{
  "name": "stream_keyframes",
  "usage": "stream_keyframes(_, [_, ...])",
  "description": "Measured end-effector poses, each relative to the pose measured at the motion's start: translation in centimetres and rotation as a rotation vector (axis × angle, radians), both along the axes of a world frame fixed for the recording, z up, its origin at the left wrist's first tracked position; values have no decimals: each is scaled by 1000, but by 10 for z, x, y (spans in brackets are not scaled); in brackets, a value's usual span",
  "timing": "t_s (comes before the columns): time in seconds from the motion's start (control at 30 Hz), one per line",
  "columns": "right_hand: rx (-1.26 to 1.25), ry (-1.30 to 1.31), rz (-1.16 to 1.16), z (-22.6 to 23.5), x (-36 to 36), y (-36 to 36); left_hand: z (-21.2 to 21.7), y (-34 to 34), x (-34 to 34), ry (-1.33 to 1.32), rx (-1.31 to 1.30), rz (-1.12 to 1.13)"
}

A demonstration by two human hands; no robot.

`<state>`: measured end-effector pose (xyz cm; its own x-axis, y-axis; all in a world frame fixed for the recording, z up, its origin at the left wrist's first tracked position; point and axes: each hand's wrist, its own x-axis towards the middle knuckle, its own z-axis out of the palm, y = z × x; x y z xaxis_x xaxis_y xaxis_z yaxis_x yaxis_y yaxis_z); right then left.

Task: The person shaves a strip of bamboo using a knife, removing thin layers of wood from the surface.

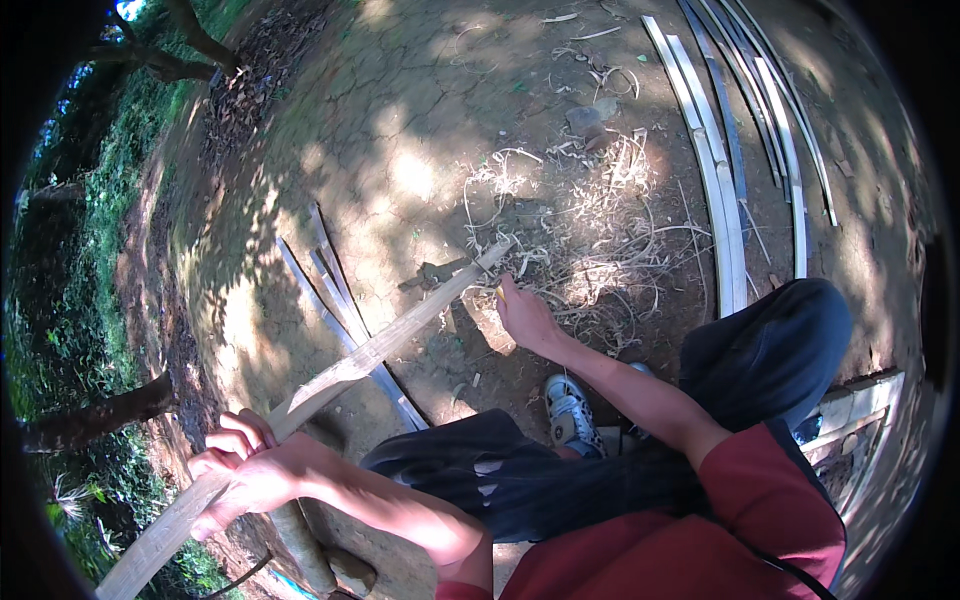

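Note:
A long, pale split bamboo strip [400,328] runs slantwise from the lower left to the middle of the view. My left hand [245,470] is wrapped round its lower part. Close to the strip's far end, my right hand [527,318] is closed on a small tool [500,292] with a yellow part showing. A thin dark edge of it seems to meet the strip; most of the tool is hidden by my fingers, so its kind is unclear. Curly bamboo shavings [610,270] lie heaped on the ground beyond and beside my right hand.
Several long bamboo strips [722,200] lie on the dirt at the right. More thin strips [345,300] lie under the held one. My bent knees and shoes [573,412] are below. A wooden frame [855,415] stands at lower right; a log [300,545] is at lower left.

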<state>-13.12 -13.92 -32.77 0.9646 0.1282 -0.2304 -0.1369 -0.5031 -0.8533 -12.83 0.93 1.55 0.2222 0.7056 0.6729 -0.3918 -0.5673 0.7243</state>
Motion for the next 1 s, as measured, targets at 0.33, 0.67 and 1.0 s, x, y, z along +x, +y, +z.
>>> stream_keyframes(0.33, [-81,83,12,-17,10,-11,2,-27,11,-58,-67,1])
stream_keyframes(0.67, [-197,115,48,-18,19,-22,6,-22,6,-95,-31,-153])
stream_keyframes(1.0, [-170,151,26,-28,12,-23,4,-25,9,-73,-25,-52])
